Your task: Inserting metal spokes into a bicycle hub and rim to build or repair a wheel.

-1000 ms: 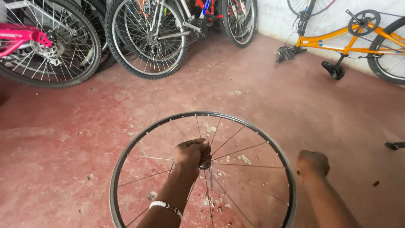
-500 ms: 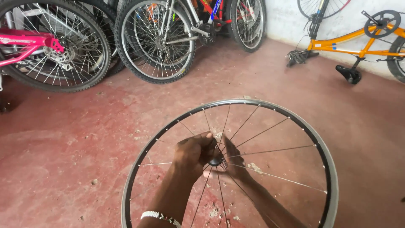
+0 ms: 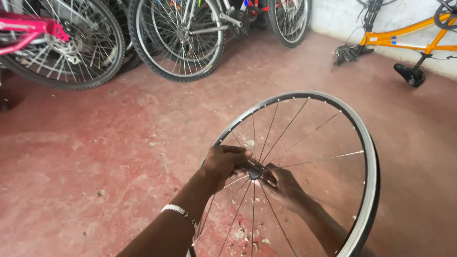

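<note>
A bare bicycle wheel, with a silver rim and thin spokes and no tyre, stands tilted in front of me above the red floor. My left hand grips the black hub at the wheel's centre from the near side. My right hand reaches in from behind the spokes and holds the hub's other end. A white beaded bracelet sits on my left wrist. The lower part of the rim runs out of view.
Several bicycles lean along the back wall: a pink one at far left, a silver one in the middle. An orange bicycle lies upside down by the white wall at right. Grit and small debris dot the red concrete floor.
The wheel has tilted up and shifted right. My right hand, which was resting outside the rim, has come in to the hub opposite my left hand.
</note>
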